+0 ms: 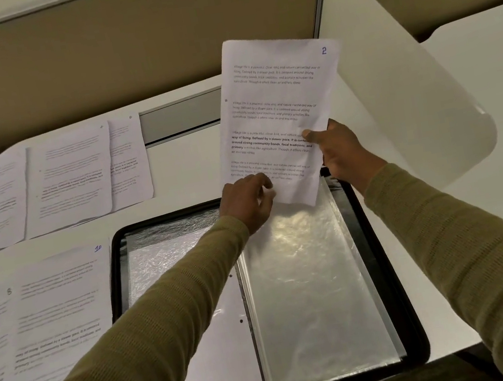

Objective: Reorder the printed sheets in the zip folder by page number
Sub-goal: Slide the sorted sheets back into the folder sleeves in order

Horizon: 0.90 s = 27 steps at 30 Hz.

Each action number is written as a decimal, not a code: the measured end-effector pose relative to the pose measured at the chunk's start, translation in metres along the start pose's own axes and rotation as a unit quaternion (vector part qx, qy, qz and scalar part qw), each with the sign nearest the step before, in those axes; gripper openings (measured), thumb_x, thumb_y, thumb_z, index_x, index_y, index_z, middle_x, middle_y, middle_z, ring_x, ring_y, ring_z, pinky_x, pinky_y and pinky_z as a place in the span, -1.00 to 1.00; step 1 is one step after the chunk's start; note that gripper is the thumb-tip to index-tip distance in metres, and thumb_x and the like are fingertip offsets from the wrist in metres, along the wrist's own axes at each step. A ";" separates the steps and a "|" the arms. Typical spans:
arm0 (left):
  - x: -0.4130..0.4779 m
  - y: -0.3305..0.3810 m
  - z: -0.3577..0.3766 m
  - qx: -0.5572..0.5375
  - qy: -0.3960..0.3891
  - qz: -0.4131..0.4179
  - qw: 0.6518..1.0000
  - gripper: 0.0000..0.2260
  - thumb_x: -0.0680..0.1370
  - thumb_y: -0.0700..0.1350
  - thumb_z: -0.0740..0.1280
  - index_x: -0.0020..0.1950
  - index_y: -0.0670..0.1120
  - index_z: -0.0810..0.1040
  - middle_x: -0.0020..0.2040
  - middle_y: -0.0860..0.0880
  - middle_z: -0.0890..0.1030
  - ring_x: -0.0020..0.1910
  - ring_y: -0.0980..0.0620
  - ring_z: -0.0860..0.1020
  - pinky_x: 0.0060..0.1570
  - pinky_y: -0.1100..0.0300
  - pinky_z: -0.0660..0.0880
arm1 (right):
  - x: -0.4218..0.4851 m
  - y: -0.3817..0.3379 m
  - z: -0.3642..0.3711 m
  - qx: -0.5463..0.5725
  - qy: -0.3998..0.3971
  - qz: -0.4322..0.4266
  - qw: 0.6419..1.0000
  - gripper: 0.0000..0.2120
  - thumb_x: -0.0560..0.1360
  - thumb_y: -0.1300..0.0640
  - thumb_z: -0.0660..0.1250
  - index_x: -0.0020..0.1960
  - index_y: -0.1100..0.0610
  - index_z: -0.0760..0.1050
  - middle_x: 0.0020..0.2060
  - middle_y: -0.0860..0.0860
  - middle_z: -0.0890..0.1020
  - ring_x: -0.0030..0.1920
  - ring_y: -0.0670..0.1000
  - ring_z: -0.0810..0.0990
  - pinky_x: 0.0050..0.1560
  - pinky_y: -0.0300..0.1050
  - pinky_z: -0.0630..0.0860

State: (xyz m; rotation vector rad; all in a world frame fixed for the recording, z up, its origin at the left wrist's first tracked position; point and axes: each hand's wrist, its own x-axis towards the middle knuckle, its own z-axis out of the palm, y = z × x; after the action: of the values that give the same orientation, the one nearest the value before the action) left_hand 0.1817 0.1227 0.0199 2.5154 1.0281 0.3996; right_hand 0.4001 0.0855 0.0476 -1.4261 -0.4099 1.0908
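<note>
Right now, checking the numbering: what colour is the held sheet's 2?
Blue, top right of the sheet; head view.

Both hands (246,199) (338,149) hold sheet 2 (279,108) — over folder (388,267).

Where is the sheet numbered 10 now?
In the head view, the sheet numbered 10 lies on the desk at the left, beside the open zip folder.
</note>
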 end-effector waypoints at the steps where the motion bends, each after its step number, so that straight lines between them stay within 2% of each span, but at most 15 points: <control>1: -0.002 -0.004 -0.002 0.012 -0.015 -0.006 1.000 -0.87 0.53 0.00 0.33 0.03 0.00 0.53 -0.17 0.08 0.59 -0.16 0.02 0.56 -0.02 0.06 0.44 | 0.001 0.000 -0.002 -0.006 -0.003 0.008 1.000 -0.80 0.56 0.29 0.38 0.12 0.06 0.59 0.05 0.05 0.71 0.06 0.10 0.70 0.09 0.11 0.64; 6: -0.012 -0.028 -0.012 0.105 -0.081 -0.034 0.991 -0.85 0.53 0.01 0.32 0.07 0.03 0.53 -0.02 0.05 0.55 -0.01 0.01 0.51 0.11 0.03 0.38 | 0.005 -0.001 -0.008 -0.007 -0.020 0.031 0.999 -0.76 0.55 0.32 0.39 0.18 0.11 0.58 0.03 0.05 0.72 0.08 0.12 0.70 0.09 0.11 0.64; 9: -0.013 -0.037 -0.017 0.140 -0.087 -0.056 0.985 -0.86 0.55 -0.03 0.31 0.08 0.01 0.56 0.04 0.01 0.51 0.04 -0.02 0.48 0.12 0.01 0.38 | 0.006 -0.002 -0.008 -0.013 -0.040 0.037 0.998 -0.75 0.54 0.31 0.40 0.18 0.11 0.58 0.06 0.06 0.72 0.11 0.15 0.69 0.12 0.14 0.62; 15: -0.010 -0.040 -0.017 0.028 -0.035 -0.120 0.992 -0.92 0.53 -0.13 0.38 0.01 -0.06 0.58 0.07 -0.05 0.45 -0.03 -0.05 0.50 0.08 0.02 0.52 | 0.009 -0.007 -0.005 -0.056 -0.082 0.054 0.994 -0.65 0.55 0.29 0.39 0.32 0.14 0.52 0.16 0.09 0.68 0.14 0.14 0.68 0.13 0.16 0.62; 18: -0.008 -0.040 -0.015 -0.030 -0.029 -0.158 0.987 -0.95 0.52 -0.13 0.40 -0.04 -0.03 0.58 0.22 -0.06 0.44 0.08 -0.08 0.53 0.15 0.01 0.53 | 0.008 -0.009 -0.002 -0.108 -0.098 0.050 0.988 -0.64 0.57 0.29 0.37 0.36 0.18 0.50 0.18 0.10 0.67 0.13 0.14 0.67 0.11 0.10 0.63; 21: -0.009 -0.040 -0.013 -0.029 -0.026 -0.177 0.983 -0.94 0.50 -0.10 0.42 -0.06 0.01 0.59 0.46 -0.11 0.33 0.32 -0.15 0.44 0.32 -0.06 0.42 | 0.010 -0.010 0.000 -0.168 -0.101 0.052 0.979 -0.61 0.54 0.28 0.41 0.36 0.20 0.51 0.18 0.12 0.67 0.16 0.18 0.66 0.20 0.16 0.60; 24: -0.009 -0.035 -0.014 -0.005 -0.024 -0.189 0.982 -0.92 0.52 -0.07 0.40 0.00 0.00 0.59 0.54 -0.13 0.21 0.46 -0.17 0.27 0.45 -0.06 0.23 | 0.010 -0.009 0.002 -0.212 -0.121 0.077 0.967 -0.59 0.52 0.28 0.44 0.35 0.20 0.52 0.20 0.13 0.66 0.18 0.18 0.65 0.24 0.20 0.57; 27: -0.008 -0.030 -0.015 0.021 -0.037 -0.162 0.986 -0.85 0.51 0.02 0.40 0.04 0.02 0.59 0.57 -0.12 0.14 0.53 -0.15 0.13 0.47 -0.09 0.09 | 0.005 -0.007 0.005 -0.252 -0.134 0.094 0.954 -0.59 0.52 0.25 0.44 0.35 0.23 0.51 0.20 0.15 0.65 0.14 0.16 0.65 0.06 0.05 0.62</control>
State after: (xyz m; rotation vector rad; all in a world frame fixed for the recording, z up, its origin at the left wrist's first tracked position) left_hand 0.1522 0.1400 0.0187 2.3212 1.3978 0.1897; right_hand 0.4013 0.0942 0.0534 -1.7946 -0.8037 1.4068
